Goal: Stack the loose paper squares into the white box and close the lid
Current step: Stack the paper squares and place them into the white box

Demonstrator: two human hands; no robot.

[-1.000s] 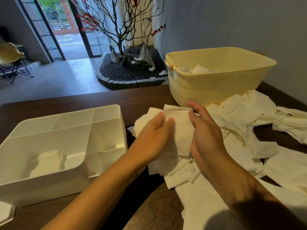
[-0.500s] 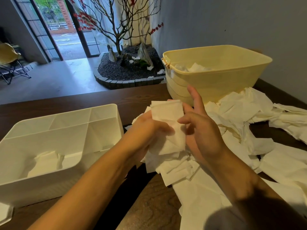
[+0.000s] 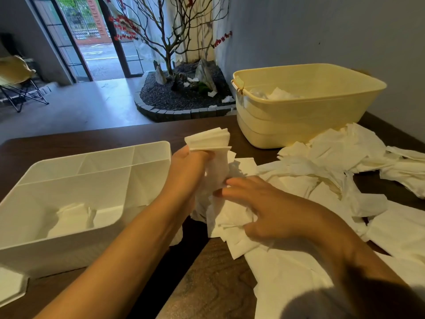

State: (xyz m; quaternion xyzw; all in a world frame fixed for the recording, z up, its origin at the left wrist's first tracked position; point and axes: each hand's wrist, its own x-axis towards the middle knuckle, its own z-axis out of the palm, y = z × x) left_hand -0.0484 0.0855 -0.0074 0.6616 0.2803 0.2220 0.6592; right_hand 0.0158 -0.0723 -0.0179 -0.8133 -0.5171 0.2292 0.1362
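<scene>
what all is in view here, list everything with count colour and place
white box: one, white, divided into compartments, on the table at left, lid off
squares in the box: a few, white, in its large near compartment
bundle of squares: one, white, held up between box and tub
loose paper squares: many, white, strewn over the table's right half
tub: one, pale yellow, far right of the table, some white paper inside
table: one, dark brown wood
bare tree: one, red blossoms, in a gravel bed beyond the table
folding chair: one, yellow seat, far left
left hand: grips the bundle
right hand: fingers spread on the loose squares
</scene>
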